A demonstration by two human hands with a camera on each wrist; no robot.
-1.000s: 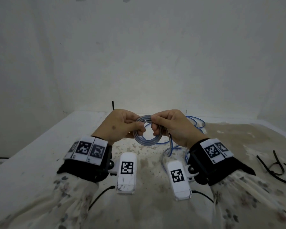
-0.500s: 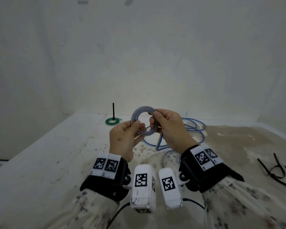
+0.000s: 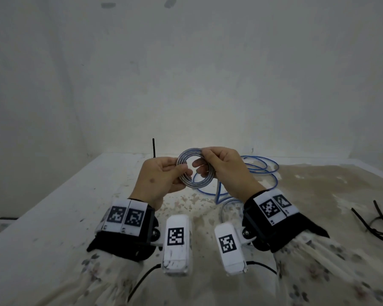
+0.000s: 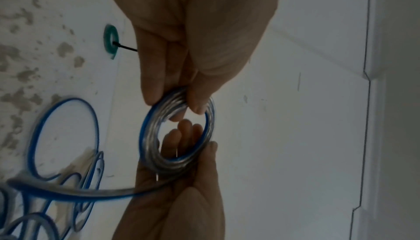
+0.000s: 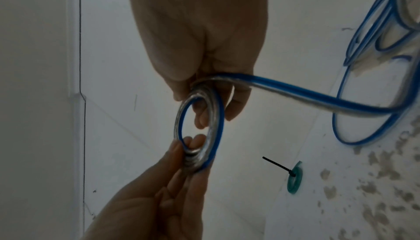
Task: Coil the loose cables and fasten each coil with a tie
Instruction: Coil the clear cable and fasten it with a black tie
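Note:
A small coil (image 3: 196, 184) of silver and blue cable hangs in the air above the table, facing me. My left hand (image 3: 161, 180) pinches its left side between thumb and fingers. My right hand (image 3: 226, 171) pinches its top right edge. The left wrist view shows the coil (image 4: 177, 161) with a hand on each side of it. From under my right hand the uncoiled length (image 5: 318, 100) runs down to loose blue loops (image 3: 263, 171) lying on the table. No tie is on this coil.
A green coil (image 5: 295, 177) with a black tie (image 3: 153, 147) sticking up lies at the back of the table, behind my left hand. Loose black ties (image 3: 376, 221) lie at the right edge. White walls close the back and the left side.
Both hands lifted the coil and turned it to face me. My left hand shifted its pinch along the coil's left side and now hides the green coil.

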